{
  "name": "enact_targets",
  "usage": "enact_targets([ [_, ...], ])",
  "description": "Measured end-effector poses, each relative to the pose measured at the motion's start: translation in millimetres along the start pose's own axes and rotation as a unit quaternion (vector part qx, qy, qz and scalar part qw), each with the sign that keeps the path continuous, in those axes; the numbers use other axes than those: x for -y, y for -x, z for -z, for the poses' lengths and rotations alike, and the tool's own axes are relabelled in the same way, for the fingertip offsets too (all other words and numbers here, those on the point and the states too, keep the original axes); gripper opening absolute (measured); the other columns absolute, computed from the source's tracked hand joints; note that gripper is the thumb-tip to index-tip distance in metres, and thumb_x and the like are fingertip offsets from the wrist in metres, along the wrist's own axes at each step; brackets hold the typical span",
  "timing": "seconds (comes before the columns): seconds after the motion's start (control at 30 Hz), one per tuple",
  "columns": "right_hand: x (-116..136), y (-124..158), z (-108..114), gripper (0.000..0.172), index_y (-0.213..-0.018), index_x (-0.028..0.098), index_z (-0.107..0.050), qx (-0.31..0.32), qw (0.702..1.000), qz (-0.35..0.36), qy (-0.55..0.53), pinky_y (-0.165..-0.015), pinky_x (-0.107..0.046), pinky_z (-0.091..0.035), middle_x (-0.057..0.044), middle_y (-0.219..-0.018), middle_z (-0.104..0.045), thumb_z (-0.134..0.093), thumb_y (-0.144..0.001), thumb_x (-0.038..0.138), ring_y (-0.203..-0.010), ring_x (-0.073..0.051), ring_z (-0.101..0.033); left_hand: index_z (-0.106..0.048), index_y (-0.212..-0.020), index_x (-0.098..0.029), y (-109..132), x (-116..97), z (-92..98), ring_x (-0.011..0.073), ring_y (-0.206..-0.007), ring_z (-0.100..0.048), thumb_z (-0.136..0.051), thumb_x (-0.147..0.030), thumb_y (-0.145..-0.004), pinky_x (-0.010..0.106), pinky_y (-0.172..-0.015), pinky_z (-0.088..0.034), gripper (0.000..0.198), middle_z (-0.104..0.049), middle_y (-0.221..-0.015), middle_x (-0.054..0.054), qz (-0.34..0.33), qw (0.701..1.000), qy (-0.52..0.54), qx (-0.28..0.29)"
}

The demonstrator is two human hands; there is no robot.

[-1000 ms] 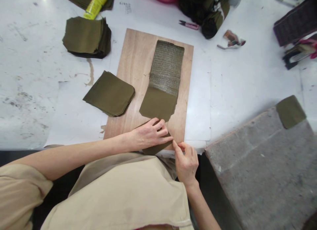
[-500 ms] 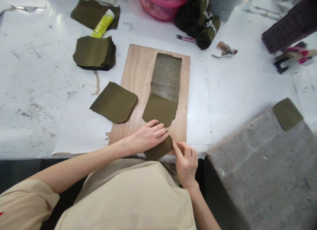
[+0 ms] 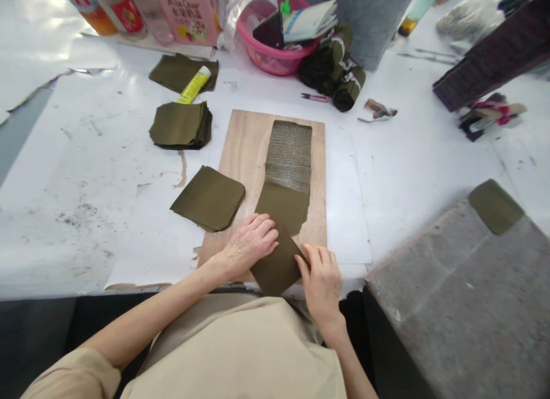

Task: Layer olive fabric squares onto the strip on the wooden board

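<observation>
An olive-green fabric piece [image 3: 277, 270] is held slanted at the near edge of a wooden board [image 3: 240, 141]. My left hand [image 3: 252, 243] is closed on its upper left edge, fingers bent. At its right corner my right hand [image 3: 322, 279] pinches it between thumb and fingers. Just beyond lies a row of overlapping olive pieces [image 3: 283, 204] on the board, their far strips [image 3: 289, 150] ridged and shiny. A stack of olive pieces [image 3: 210, 198] rests partly on the board's left side.
Further left are another olive stack [image 3: 178, 124] and a yellow tube [image 3: 195, 85] on more pieces. At the back stand a pink basin [image 3: 275, 61], dark yarn bundles [image 3: 326, 67] and pink snips [image 3: 315, 97]. A grey slab [image 3: 455, 296] at right carries one olive piece [image 3: 496, 206].
My left hand has gone from lying flat across the fabric to gripping its edge. My right hand now pinches its corner, and the piece shows more fully. The view has tilted up.
</observation>
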State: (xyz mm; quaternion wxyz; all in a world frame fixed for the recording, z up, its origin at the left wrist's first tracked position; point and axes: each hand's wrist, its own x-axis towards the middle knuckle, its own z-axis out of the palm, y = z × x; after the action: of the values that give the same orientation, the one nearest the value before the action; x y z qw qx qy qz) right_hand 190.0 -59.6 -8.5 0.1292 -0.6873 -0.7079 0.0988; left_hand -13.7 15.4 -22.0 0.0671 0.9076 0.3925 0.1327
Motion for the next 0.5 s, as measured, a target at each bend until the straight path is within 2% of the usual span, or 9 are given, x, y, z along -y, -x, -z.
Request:
enact_targets([
  [0.2, 7.8, -18.6, -7.7, 0.020, -0.082, 0.022, -0.056, 0.056, 0.997, -0.051, -0.032, -0.061, -0.029, -0.035, -0.001, -0.073, -0.062, -0.059, -0.092, 0.039, -0.072, -0.019, -0.056, -0.061, -0.097, -0.015, 0.8, -2.8, 1.7, 0.0263, -0.115, -0.053, -0.060, -0.018, -0.089, 0.041, -0.098, -0.047, 0.009, -0.060, -0.109, 0.011, 0.002, 1.000, 0.024, -0.001],
  [0.3, 7.8, -20.0, -5.6, 0.024, -0.075, 0.022, -0.054, 0.069, 0.996, -0.039, -0.037, -0.062, -0.029, -0.034, -0.001, -0.076, -0.061, -0.057, -0.093, 0.039, -0.075, -0.019, -0.056, -0.060, -0.110, -0.016, -2.7, -4.7, 3.0, 0.0267, -0.121, -0.051, -0.058, -0.013, -0.088, 0.042, -0.102, -0.045, 0.023, -0.059, -0.118, 0.011, -0.011, 1.000, 0.028, -0.007],
  [0.43, 11.6, -19.0, -9.3, 0.022, -0.088, 0.023, -0.056, 0.025, 0.999, -0.035, -0.011, -0.065, -0.030, -0.038, -0.005, -0.091, -0.063, -0.050, -0.096, 0.042, -0.085, -0.021, -0.058, -0.056, -0.122, -0.016, -8.5, -5.6, 4.7, 0.0266, -0.123, -0.051, -0.058, -0.010, -0.087, 0.043, -0.103, -0.045, 0.036, -0.059, -0.121, 0.012, -0.024, 0.999, 0.043, 0.005],
  [0.5, 12.8, -19.2, -12.6, 0.023, -0.095, 0.022, -0.057, -0.001, 1.000, -0.031, -0.001, -0.065, -0.031, -0.038, -0.005, -0.090, -0.064, -0.048, -0.096, 0.044, -0.084, -0.021, -0.059, -0.054, -0.126, -0.016, -9.3, -4.7, 4.8, 0.0268, -0.124, -0.050, -0.060, -0.011, -0.086, 0.043, -0.103, -0.045, 0.041, -0.058, -0.121, 0.013, -0.016, 0.998, 0.055, 0.009],
])
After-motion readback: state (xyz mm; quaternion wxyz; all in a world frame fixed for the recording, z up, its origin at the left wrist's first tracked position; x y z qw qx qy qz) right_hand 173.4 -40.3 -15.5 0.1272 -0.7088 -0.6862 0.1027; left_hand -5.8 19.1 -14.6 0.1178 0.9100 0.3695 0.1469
